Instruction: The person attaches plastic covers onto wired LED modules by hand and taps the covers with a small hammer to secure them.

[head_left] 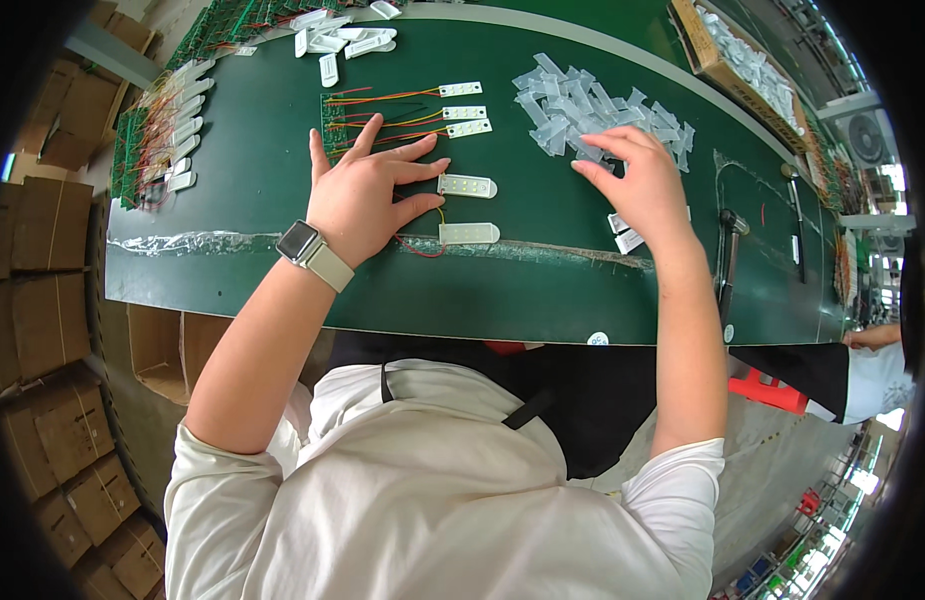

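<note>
The person's left hand lies flat with fingers spread on the green desk, its fingertips resting by a small green circuit board whose red and yellow wires run to little white lamp modules. Two more oblong white lamp units lie just beside that hand's fingertips, one near the desk's front edge with a loop of red wire under the palm. The right hand reaches into a loose heap of clear plastic covers, fingers curled down onto the pile; whether a cover is already pinched cannot be told.

To do this step well, the person would likely keep the left hand pressing lightly so the board and wires do not slide, and draw a single cover from the edge of the heap rather than the middle, so the pile does not scatter. The thin wires look easy to snag, so the cover should come across above them. A hammer lies to the right, well apart
</note>
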Tool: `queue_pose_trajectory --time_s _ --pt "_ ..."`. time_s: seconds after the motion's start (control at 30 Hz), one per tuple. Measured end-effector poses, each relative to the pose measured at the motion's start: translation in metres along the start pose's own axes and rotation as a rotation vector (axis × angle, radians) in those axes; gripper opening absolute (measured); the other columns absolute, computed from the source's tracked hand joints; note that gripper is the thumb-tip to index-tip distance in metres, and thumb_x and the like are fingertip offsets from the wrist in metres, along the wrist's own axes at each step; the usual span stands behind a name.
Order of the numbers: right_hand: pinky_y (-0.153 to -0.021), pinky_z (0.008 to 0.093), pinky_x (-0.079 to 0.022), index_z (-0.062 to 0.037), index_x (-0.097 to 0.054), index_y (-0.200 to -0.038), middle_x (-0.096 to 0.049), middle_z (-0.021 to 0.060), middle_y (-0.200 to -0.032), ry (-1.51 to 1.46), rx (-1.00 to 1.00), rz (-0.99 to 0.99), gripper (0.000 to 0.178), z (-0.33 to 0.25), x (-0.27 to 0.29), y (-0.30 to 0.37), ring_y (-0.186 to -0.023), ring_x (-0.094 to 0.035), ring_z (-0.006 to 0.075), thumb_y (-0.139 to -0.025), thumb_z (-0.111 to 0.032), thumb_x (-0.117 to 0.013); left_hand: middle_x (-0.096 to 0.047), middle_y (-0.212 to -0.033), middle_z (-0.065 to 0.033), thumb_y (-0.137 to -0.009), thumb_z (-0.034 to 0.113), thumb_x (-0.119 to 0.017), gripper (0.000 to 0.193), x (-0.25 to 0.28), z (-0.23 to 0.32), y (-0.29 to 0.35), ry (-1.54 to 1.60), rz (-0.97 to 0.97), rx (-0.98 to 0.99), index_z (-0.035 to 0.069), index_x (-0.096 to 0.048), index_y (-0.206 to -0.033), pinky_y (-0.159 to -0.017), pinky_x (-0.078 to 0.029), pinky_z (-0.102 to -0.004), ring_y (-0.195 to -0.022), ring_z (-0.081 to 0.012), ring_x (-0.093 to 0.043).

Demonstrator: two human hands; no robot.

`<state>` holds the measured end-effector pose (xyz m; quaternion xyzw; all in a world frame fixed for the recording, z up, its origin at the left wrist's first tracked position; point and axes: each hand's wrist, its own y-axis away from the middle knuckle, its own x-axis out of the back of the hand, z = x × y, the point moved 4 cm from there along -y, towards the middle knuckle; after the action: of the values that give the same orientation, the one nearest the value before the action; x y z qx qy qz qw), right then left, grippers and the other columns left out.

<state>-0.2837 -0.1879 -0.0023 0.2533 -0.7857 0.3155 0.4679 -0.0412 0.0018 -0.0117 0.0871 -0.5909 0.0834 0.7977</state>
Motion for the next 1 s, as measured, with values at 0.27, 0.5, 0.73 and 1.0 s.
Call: queue_pose_trajectory --time_s 0.27,0.5,0.73,1.0 --pt "-0.098 0.0391 -0.053 -0.0193 -0.08 -0.12 -0.069 0.0025 -0.117 0.063 0.043 0.101 0.04 -0.01 -0.011 -0.011 -0.111 -0.062 0.0265 -0.082 -0.03 -0.086 -0.057 -0.155 0.0138 -0.094 0.047 -0.074 0.04 0.001 0.004 -0.002 0.016 -0.002 -0.001 0.039 -0.073 -0.133 -0.123 0.0 -0.0776 -0.159 -0.0315 -0.03" --pt "-0.099 0.0419 -0.052 -0.0205 -0.083 -0.113 -0.072 0.0004 -0.115 0.11 0.257 0.076 0.03 -0.013 -0.016 -0.024 -0.112 -0.063 0.0255 -0.083 -0.025 -0.084 -0.058 -0.154 0.0138 -0.094 0.048 -0.074 0.039 0.0 0.001 0.001 0.033 0.041 -0.03 0.04 -0.074 -0.132 -0.123 -0.001 -0.0774 -0.158 -0.0313 -0.033" --pt "-0.099 0.0419 -0.051 -0.0162 -0.083 -0.099 -0.074 0.0009 -0.107 -0.011 0.225 0.019 0.02 -0.011 -0.02 -0.032 -0.111 -0.062 0.0268 -0.081 -0.024 -0.086 -0.059 -0.153 0.0141 -0.094 0.049 -0.073 0.039 -0.002 0.001 0.005 0.026 0.089 -0.043 0.039 -0.074 -0.132 -0.123 -0.003 -0.0776 -0.157 -0.0304 -0.034" --pt "-0.103 0.0407 -0.049 -0.0115 -0.082 -0.095 -0.073 0.0027 -0.111 -0.088 0.084 -0.026 0.021 -0.006 -0.023 -0.036 -0.119 -0.059 0.0264 -0.078 -0.022 -0.09 -0.061 -0.151 0.0129 -0.093 0.049 -0.073 0.04 -0.004 -0.001 0.004 0.026 0.118 -0.073 0.039 -0.074 -0.132 -0.122 -0.005 -0.0784 -0.156 -0.0306 -0.035"
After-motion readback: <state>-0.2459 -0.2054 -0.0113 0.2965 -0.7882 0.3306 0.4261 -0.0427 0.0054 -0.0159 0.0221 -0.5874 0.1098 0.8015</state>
